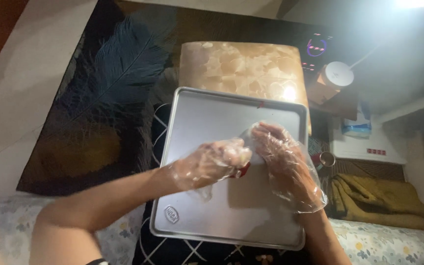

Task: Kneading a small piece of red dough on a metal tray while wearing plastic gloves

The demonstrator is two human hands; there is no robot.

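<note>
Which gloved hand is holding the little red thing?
The left hand. Its clear plastic glove is curled around the small red thing over the metal tray, while the right hand only reaches toward it, fingers spread.

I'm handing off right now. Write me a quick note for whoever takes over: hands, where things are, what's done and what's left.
Left hand: in a clear plastic glove, fingers curled around a small red item over the metal tray.
Right hand: also gloved, resting on the tray beside the left, fingertips at a scrap of clear film.
Tray: on the dark patterned surface, with a marbled board behind it.
Done: both gloves on; nothing else laid out on the tray.
Left: the red item is not set down; what it is cannot be told.
</note>
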